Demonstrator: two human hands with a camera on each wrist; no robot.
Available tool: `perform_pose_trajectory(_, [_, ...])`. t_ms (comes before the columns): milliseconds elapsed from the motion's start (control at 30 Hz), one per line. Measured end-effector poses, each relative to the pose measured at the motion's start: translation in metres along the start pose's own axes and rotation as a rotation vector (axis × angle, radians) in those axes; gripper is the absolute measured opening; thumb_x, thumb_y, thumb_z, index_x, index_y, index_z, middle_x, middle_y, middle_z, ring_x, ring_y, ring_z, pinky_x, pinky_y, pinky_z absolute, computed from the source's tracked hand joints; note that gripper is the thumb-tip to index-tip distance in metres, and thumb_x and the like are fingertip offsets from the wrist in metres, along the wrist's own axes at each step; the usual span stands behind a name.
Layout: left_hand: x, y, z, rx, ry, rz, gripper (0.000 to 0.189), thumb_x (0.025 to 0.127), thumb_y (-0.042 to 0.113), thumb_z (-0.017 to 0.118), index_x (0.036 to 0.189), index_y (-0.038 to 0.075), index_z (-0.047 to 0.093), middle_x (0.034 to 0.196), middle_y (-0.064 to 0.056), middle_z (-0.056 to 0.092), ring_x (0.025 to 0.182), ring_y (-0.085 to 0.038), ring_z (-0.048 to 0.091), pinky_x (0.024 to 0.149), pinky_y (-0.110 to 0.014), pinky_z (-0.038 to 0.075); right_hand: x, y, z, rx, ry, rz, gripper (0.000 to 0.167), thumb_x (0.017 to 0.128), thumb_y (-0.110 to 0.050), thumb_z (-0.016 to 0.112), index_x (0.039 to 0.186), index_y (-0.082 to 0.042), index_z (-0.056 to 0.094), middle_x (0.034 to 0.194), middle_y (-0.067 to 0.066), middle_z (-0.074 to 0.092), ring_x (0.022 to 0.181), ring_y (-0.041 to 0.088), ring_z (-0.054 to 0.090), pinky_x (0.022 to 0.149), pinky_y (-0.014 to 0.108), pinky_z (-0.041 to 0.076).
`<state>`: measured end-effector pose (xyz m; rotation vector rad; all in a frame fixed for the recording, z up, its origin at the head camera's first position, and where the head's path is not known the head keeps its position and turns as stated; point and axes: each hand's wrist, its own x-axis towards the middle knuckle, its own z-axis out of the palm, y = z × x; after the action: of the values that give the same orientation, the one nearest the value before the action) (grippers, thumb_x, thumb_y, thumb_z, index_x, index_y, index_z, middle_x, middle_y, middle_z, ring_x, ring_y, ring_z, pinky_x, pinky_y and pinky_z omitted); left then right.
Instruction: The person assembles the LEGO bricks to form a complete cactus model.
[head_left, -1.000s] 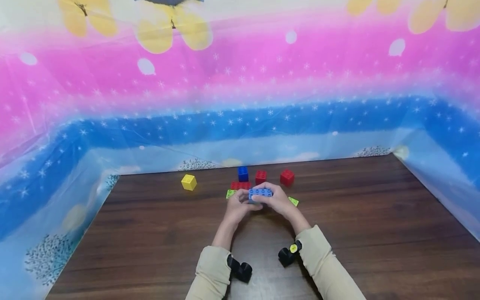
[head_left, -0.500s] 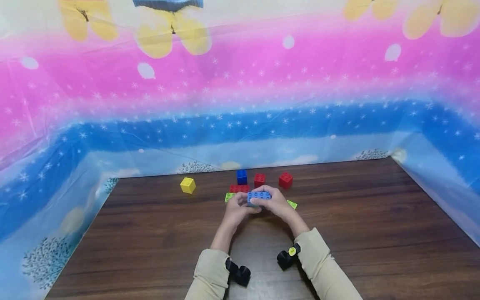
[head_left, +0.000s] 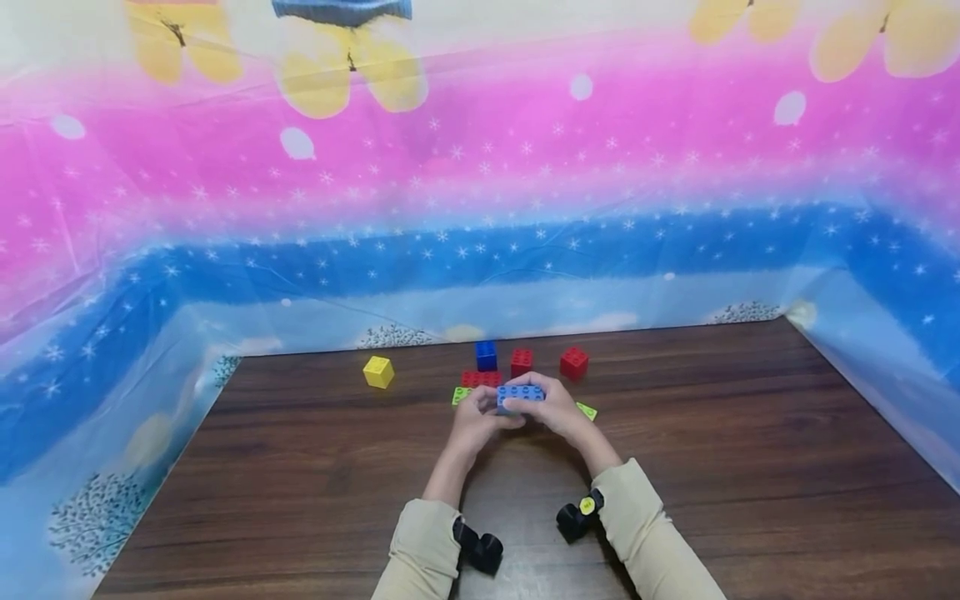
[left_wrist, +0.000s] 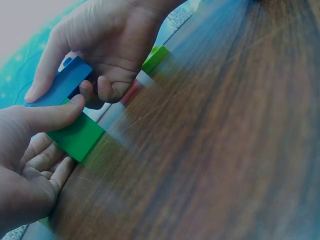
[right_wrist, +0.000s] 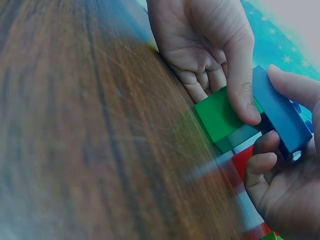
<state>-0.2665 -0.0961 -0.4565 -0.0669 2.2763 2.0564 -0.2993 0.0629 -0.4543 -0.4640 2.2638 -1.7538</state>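
Note:
Over the middle of the table, my right hand [head_left: 561, 410] grips a light blue eight-stud toy brick [head_left: 521, 392], its studs facing up. Beside it, my left hand [head_left: 472, 421] holds a green toy brick [left_wrist: 80, 137], with the thumb across its side; the head view hides this brick. Both wrist views show the blue brick [right_wrist: 280, 110] right above the green brick [right_wrist: 217, 117] and at its edge. Whether the two are pressed together I cannot tell. The left thumb lies close to the blue brick's lower edge.
Behind the hands stand a dark blue brick [head_left: 486, 355], two red bricks [head_left: 521, 362] [head_left: 574, 362] and a flat red brick [head_left: 480, 379]. Lime green pieces [head_left: 461, 395] [head_left: 587, 411] lie partly hidden by the hands. A yellow brick [head_left: 378, 372] stands farther left. A printed cloth [head_left: 525, 250] borders the table.

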Motion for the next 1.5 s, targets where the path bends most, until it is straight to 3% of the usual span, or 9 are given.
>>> perform_pose_trajectory(300, [-0.006, 0.003, 0.001, 0.037, -0.001, 0.011, 0.041, 0.079, 0.006, 0.079, 0.113, 0.001, 0.056, 0.129, -0.019, 0.063, 0.119, -0.035, 0.062, 0.100, -0.042, 0.052, -0.005, -0.001, 0.001, -0.006, 0.018, 0.007, 0.037, 0.091, -0.025, 0.068, 0.122, -0.007, 0.060, 0.121, 0.019, 0.059, 0.095, 0.023, 0.052, 0.073, 0.027, 0.049])
perform_pose_trajectory(667, [-0.003, 0.003, -0.005, 0.022, -0.018, 0.016, 0.045, 0.078, 0.004, 0.078, 0.117, 0.000, 0.056, 0.131, -0.021, 0.061, 0.123, -0.037, 0.059, 0.101, -0.043, 0.051, 0.000, -0.002, 0.001, -0.008, 0.005, 0.007, 0.036, 0.091, -0.024, 0.068, 0.122, -0.007, 0.060, 0.119, 0.018, 0.059, 0.093, 0.021, 0.052, 0.072, 0.027, 0.046])
perform_pose_trajectory(1000, [-0.003, 0.004, -0.006, 0.010, -0.045, 0.009, 0.045, 0.078, 0.005, 0.077, 0.118, 0.000, 0.057, 0.131, -0.021, 0.061, 0.126, -0.038, 0.056, 0.105, -0.045, 0.048, -0.002, -0.004, -0.004, -0.042, 0.006, -0.021, 0.040, 0.089, -0.025, 0.070, 0.124, -0.007, 0.060, 0.124, 0.019, 0.060, 0.103, 0.022, 0.059, 0.085, 0.031, 0.054])
perform_pose_trajectory(1167, [-0.003, 0.005, -0.006, 0.006, -0.048, 0.011, 0.043, 0.079, 0.005, 0.076, 0.117, 0.000, 0.057, 0.129, -0.020, 0.062, 0.125, -0.037, 0.058, 0.103, -0.045, 0.049, -0.003, -0.008, -0.008, -0.065, -0.008, -0.040, 0.042, 0.089, -0.028, 0.070, 0.126, -0.009, 0.060, 0.127, 0.017, 0.058, 0.106, 0.024, 0.056, 0.084, 0.031, 0.052])
perform_pose_trajectory(1367, [-0.003, 0.004, -0.006, 0.032, -0.040, 0.029, 0.044, 0.079, 0.006, 0.077, 0.118, -0.001, 0.057, 0.130, -0.022, 0.061, 0.126, -0.039, 0.056, 0.105, -0.050, 0.046, -0.004, -0.011, -0.014, -0.081, 0.015, -0.044, 0.041, 0.091, -0.034, 0.066, 0.126, -0.013, 0.061, 0.134, 0.012, 0.058, 0.124, 0.030, 0.051, 0.101, 0.048, 0.047])
perform_pose_trajectory(1500, [-0.003, 0.003, -0.007, 0.049, -0.034, 0.021, 0.046, 0.079, 0.008, 0.078, 0.119, 0.000, 0.057, 0.131, -0.021, 0.061, 0.129, -0.039, 0.054, 0.107, -0.052, 0.044, -0.002, -0.010, -0.018, -0.080, 0.062, -0.020, 0.040, 0.092, -0.037, 0.064, 0.125, -0.014, 0.062, 0.133, 0.011, 0.060, 0.123, 0.030, 0.054, 0.096, 0.045, 0.051])
